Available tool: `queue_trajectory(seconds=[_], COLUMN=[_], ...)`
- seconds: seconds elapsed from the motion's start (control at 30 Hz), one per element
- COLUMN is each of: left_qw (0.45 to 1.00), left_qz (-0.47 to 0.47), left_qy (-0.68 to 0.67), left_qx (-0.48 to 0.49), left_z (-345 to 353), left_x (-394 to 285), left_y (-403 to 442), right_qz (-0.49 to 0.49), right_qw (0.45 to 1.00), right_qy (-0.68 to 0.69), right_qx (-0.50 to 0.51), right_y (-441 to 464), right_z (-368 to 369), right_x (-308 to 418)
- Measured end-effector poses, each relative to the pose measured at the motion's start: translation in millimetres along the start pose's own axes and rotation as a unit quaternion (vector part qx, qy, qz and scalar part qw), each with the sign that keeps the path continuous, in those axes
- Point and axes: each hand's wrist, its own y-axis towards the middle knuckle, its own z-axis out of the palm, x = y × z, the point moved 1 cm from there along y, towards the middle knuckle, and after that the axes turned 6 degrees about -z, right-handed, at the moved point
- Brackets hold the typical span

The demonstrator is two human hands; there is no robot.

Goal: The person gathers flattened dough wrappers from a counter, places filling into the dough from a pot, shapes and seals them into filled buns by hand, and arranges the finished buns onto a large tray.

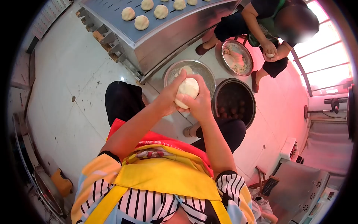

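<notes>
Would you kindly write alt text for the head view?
Left hand and right hand cup a dough ball near a metal bowl and dark tub. Another person holds a pale lump; similar balls sit on a grey surface.

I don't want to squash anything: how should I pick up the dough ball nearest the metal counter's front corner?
Probably best to cup the dough ball lightly around its sides, coming over the near edge of the metal counter. It is round, without a handle, and no other ball stands between it and that edge.
</notes>
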Motion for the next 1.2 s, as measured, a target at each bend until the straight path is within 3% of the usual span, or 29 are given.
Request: queue_trajectory(seconds=[0.03, 0.13, 0.23, 0.27, 0.37, 0.43, 0.63, 0.73, 0.83, 0.93, 0.97, 1.07, 1.13, 1.2], left_qw=[0.999, 0.994, 0.992, 0.991, 0.997, 0.996, 0.993, 0.995, 0.996, 0.998, 0.998, 0.993, 0.996, 0.995], left_qz=[0.037, 0.071, 0.058, 0.052, 0.07, 0.06, 0.075, 0.062, 0.079, 0.051, 0.032, 0.108, 0.076, 0.071], left_qy=[-0.028, -0.031, 0.005, 0.019, -0.033, -0.037, -0.07, -0.057, -0.045, -0.019, -0.007, -0.052, -0.04, -0.048], left_qx=[-0.003, 0.072, 0.115, 0.118, 0.026, 0.052, 0.056, 0.045, 0.016, 0.042, 0.062, -0.011, 0.038, 0.048], left_z=[2, -19, -33, -35, -14, -16, -19, -18, -16, -28, -33, -33, -37, -39], left_x=[6, 11, 12, 11, 9, 0, 5, 3, 1, -2, -1, 5, -2, -1], left_y=[7, 19, 26, 27, 19, 14, 23, 18, 16, 16, 17, 28, 22, 19], right_qz=[0.034, -0.057, -0.092, -0.091, -0.078, -0.048, -0.095, -0.084, -0.091, 0.021, 0.007, -0.068, -0.145, -0.021], right_qw=[0.999, 0.964, 0.986, 0.979, 0.976, 0.995, 0.983, 0.992, 0.978, 0.994, 0.996, 0.991, 0.978, 0.991], right_qy=[-0.031, -0.259, -0.131, -0.178, -0.198, -0.046, -0.155, -0.036, -0.19, 0.028, -0.004, -0.093, -0.131, -0.069], right_qx=[0.005, 0.009, 0.043, 0.035, 0.037, 0.07, 0.01, 0.089, 0.008, 0.1, 0.09, 0.071, 0.078, 0.111], right_y=[1, 5, 4, 4, 7, 6, 11, 11, 15, 17, 17, 25, 27, 25], right_z=[-1, -2, 3, 1, -3, 2, 3, 1, 7, 2, 3, 5, 6, 7], right_x=[1, -7, -1, -8, -22, -1, -29, -16, -31, -20, -25, -33, -29, -19])
